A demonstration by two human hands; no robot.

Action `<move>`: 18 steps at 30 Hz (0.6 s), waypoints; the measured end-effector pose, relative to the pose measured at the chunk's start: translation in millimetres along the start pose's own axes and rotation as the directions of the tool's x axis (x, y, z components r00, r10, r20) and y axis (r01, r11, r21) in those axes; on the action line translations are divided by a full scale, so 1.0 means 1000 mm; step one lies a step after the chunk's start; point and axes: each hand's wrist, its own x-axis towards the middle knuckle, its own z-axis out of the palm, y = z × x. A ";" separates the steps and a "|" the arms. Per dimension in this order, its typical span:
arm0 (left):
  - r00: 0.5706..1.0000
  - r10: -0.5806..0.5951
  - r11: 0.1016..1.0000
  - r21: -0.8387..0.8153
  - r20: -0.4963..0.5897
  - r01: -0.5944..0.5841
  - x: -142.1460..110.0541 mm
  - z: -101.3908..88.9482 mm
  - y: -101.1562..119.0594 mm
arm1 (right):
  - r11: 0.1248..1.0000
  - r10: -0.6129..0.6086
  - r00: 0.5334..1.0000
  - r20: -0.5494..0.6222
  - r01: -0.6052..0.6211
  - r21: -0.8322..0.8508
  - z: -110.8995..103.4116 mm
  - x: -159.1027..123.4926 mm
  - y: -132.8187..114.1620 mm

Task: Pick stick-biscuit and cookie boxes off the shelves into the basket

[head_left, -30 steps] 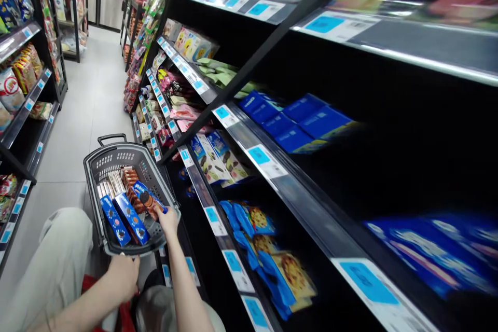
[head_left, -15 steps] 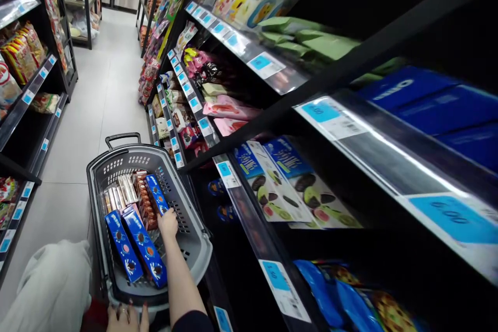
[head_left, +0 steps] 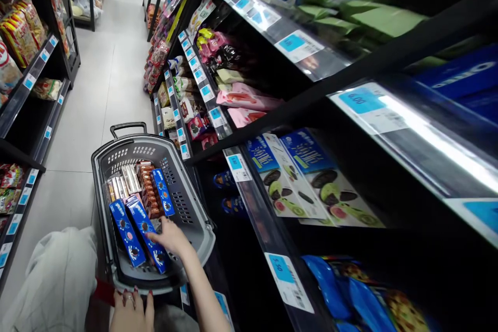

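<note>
A grey shopping basket (head_left: 194, 228) stands on the floor of a shop aisle, filled with blue biscuit boxes (head_left: 128, 231) and brown and white packs. My right hand (head_left: 170, 237) reaches into the basket, fingers closing on the end of a blue biscuit box (head_left: 148, 233). Against the basket's near rim rests my left hand (head_left: 132, 311), its fingers curled over the edge. A third blue box (head_left: 162, 192) lies upright along the basket's right side.
Black shelves (head_left: 280, 207) run along the right with blue and white biscuit boxes (head_left: 303, 176), blue bags (head_left: 350, 290), pink packs (head_left: 241, 101) and green packs (head_left: 350, 10). Snack racks (head_left: 27, 88) line the left. Tiled floor (head_left: 97, 88) stretches ahead. My light trouser leg (head_left: 54, 280) sits at bottom left.
My right hand let go of the blue box it laid at the basket's right side and drew back to the nearer blue box. The view tilted down toward the basket.
</note>
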 end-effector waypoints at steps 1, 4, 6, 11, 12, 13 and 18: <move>0.997 0.007 0.999 -0.033 0.081 -0.004 0.001 -0.005 -0.001 | 1.000 -0.024 1.000 0.003 0.024 -0.019 0.006 -0.013 -0.003; 0.969 0.041 0.996 -0.088 0.244 -0.020 0.003 -0.019 -0.003 | 0.996 -0.037 0.998 -0.053 0.032 -0.089 0.029 -0.038 -0.016; 0.959 0.060 0.996 -0.079 0.275 -0.040 0.002 -0.027 -0.003 | 0.991 -0.055 0.993 -0.103 0.042 -0.125 0.040 -0.044 -0.024; 0.952 0.084 0.996 -0.051 0.295 -0.072 0.000 -0.041 -0.001 | 0.989 -0.057 0.972 -0.227 0.025 -0.143 0.032 -0.041 -0.029; 0.952 0.083 0.996 -0.047 0.296 -0.072 -0.001 -0.042 -0.001 | 0.990 -0.041 0.964 -0.263 0.004 -0.140 0.024 -0.037 -0.027; 0.951 0.081 0.997 -0.043 0.300 -0.071 -0.001 -0.044 -0.001 | 0.990 -0.021 0.954 -0.300 -0.021 -0.138 0.015 -0.032 -0.024; 0.940 0.064 0.998 -0.017 0.335 -0.062 -0.003 -0.055 0.005 | 0.980 0.078 0.909 -0.410 -0.146 -0.136 -0.026 0.019 -0.009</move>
